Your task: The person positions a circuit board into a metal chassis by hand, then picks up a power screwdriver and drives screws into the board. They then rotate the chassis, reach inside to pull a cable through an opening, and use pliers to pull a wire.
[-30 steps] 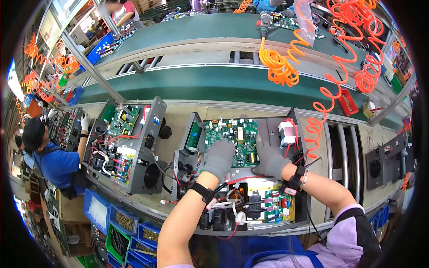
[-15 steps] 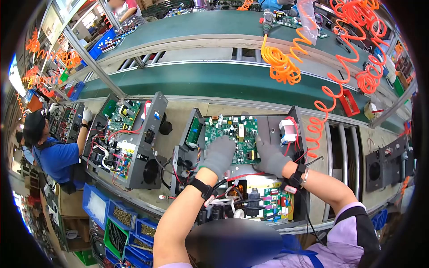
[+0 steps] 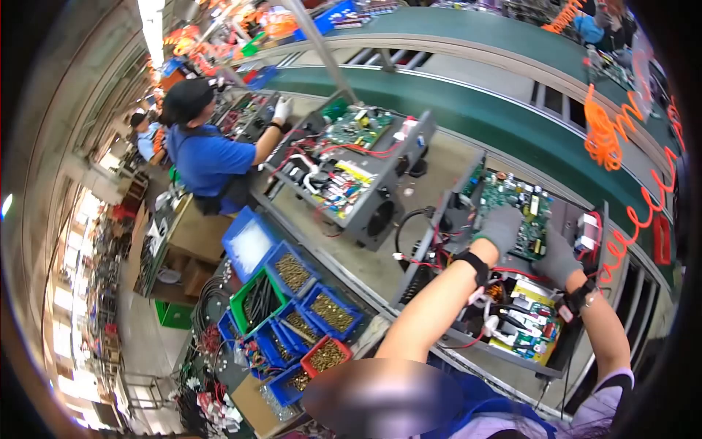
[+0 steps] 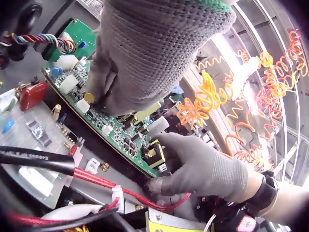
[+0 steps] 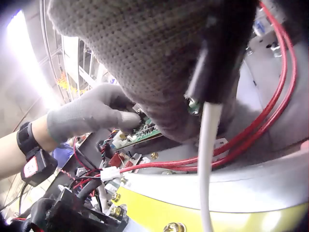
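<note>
A green circuit board (image 3: pixel 504 192) crowded with components lies in the far half of an open grey metal chassis (image 3: pixel 569 211). Both hands wear grey knit gloves. My left hand (image 3: pixel 502 225) is over the board's left part, its bent fingers down among the components in the left wrist view. At the board's right end my right hand (image 4: pixel 205 164) holds the edge, thumb low and fingers near a yellow-and-black transformer (image 4: pixel 154 153). Red wires (image 5: pixel 183 166) run close under the right hand. The left fingertips are partly hidden behind the glove.
To the left stands a second open chassis (image 3: pixel 384 197); beyond it a person in blue (image 3: pixel 212 157) works. Blue bins (image 3: pixel 330 311), a green bin (image 3: pixel 257 300) and a red bin (image 3: pixel 326 356) sit at lower left. An orange coiled hose (image 3: pixel 603 139) hangs at right, near the green conveyor (image 3: pixel 468 121).
The head view has swung left, so the chassis and both hands appear farther right and more bins show. Both hands stay at the circuit board, with little visible movement on it.
</note>
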Tool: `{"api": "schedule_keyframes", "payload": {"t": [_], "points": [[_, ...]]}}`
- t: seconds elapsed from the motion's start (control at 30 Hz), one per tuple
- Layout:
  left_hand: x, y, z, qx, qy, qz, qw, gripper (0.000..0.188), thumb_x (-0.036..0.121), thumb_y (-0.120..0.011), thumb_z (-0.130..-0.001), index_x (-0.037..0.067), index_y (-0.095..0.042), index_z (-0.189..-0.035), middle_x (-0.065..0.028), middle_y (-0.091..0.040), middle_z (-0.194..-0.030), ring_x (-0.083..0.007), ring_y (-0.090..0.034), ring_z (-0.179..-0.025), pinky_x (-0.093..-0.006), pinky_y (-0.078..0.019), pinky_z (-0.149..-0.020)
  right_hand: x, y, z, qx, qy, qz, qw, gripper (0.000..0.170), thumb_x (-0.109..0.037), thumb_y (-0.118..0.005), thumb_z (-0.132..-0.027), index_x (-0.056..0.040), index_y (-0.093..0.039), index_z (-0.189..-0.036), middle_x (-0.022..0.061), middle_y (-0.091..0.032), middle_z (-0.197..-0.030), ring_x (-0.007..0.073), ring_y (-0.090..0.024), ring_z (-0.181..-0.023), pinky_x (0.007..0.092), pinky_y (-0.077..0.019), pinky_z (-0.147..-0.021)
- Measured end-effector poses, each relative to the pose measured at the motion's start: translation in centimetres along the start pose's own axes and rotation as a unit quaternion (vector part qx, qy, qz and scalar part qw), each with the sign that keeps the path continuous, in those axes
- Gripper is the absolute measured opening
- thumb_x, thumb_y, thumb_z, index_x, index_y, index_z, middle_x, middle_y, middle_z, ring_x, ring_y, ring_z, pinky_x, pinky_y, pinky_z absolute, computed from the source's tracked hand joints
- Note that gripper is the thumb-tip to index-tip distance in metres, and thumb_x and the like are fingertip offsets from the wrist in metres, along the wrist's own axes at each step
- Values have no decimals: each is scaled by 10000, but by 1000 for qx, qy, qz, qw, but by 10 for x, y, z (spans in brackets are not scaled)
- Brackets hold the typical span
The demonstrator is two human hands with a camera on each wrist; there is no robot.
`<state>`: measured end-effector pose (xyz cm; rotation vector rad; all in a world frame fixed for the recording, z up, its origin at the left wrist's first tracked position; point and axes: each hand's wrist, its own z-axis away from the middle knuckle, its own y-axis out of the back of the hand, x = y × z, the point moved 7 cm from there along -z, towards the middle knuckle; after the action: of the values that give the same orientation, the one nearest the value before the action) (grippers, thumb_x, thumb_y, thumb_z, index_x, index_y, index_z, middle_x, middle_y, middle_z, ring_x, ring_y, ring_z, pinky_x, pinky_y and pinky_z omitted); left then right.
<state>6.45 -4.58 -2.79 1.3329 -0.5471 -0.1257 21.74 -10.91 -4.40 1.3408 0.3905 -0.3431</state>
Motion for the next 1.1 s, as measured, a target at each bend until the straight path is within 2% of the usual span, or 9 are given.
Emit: {"api": "schedule_keyframes", "payload": {"t": [0.2, 0.27, 0.37, 0.47, 0.5, 0.63, 0.67, 0.93, 1.1], "points": [[-24, 87, 66, 120, -35, 135, 983, 400, 95, -631, -795, 25, -519, -1172, -214, -584, -1126, -370, -605, -1020, -440, -505, -877, -5, 1, -4, -13, 1, 12, 1000, 1018, -169, -829, -583, 50, -306, -1429, 259, -498, -1333, 379, -482, -1250, 373, -398, -1062], [-66, 126, 128, 295, -66, 217, 928, 418, 127, -638, -784, 38, -524, -1176, -182, -591, -1102, -379, -594, -1000, -466, -485, -866, -12, 4, -1, -18, -12, 1, 1000, 1005, -161, -825, -586, 38, -311, -1427, 259, -510, -1318, 384, -491, -1239, 370, -405, -1055], [-164, 158, 236, 387, 61, 154, 907, 343, 117, -657, -789, 45, -590, -1117, -158, -626, -1025, -334, -627, -938, -408, -504, -826, -37, 16, 7, -33, -59, 9, 998, 989, -155, -824, -587, 39, -321, -1416, 260, -534, -1284, 387, -516, -1206, 380, -425, -1033], [-266, 102, 341, 309, 261, 22, 914, 243, 102, -644, -808, 53, -628, -1045, -174, -641, -909, -337, -638, -856, -428, -507, -759, -21, 1, -3, -1, 4, 20, 1000, 976, -171, -842, -567, 39, -362, -1390, 260, -559, -1239, 390, -544, -1160, 402, -450, -996], [-291, 64, 370, 160, 341, -46, 925, 213, 150, -595, -820, 69, -616, -1016, -152, -636, -961, -369, -615, -905, -456, -494, -774, -10, -3, -5, 24, 30, 30, 999, 973, -174, -846, -563, 38, -371, -1386, 261, -562, -1232, 390, -548, -1153, 406, -454, -989], [-304, -54, 410, -13, 325, -130, 936, 339, 315, -674, -693, 88, -651, -944, -130, -657, -842, -332, -630, -831, -480, -452, -767, -18, 6, 1, 40, 48, 45, 997, 892, -171, -837, -567, 16, -417, -1332, 262, -577, -1182, 393, -566, -1106, 414, -465, -959], [-301, -72, 408, 65, 268, -169, 946, 332, 315, -680, -693, 92, -648, -937, -142, -648, -877, -322, -630, -825, -481, -435, -795, -19, 7, 4, 50, 52, 40, 997, 876, -175, -837, -570, 11, -428, -1322, 261, -579, -1175, 390, -570, -1101, 416, -467, -954], [-319, -92, 392, 5, 276, -95, 956, 122, 161, -640, -683, 69, -683, -750, -208, -614, -694, -389, -634, -717, -494, -494, -650, -16, 6, 3, -59, -62, 45, 995, 912, -198, -804, -655, 16, -327, -1403, 261, -552, -1239, 390, -555, -1134, 410, -467, -952], [-335, -88, 394, 68, 251, -9, 966, 171, 181, -620, -773, 30, -689, -728, -196, -595, -624, -343, -632, -662, -433, -484, -578, -14, 8, 3, -30, -50, 31, 998, 666, -126, -752, -695, 24, -425, -1256, 252, -595, -1139, 408, -593, -1061, 438, -500, -882]]}}
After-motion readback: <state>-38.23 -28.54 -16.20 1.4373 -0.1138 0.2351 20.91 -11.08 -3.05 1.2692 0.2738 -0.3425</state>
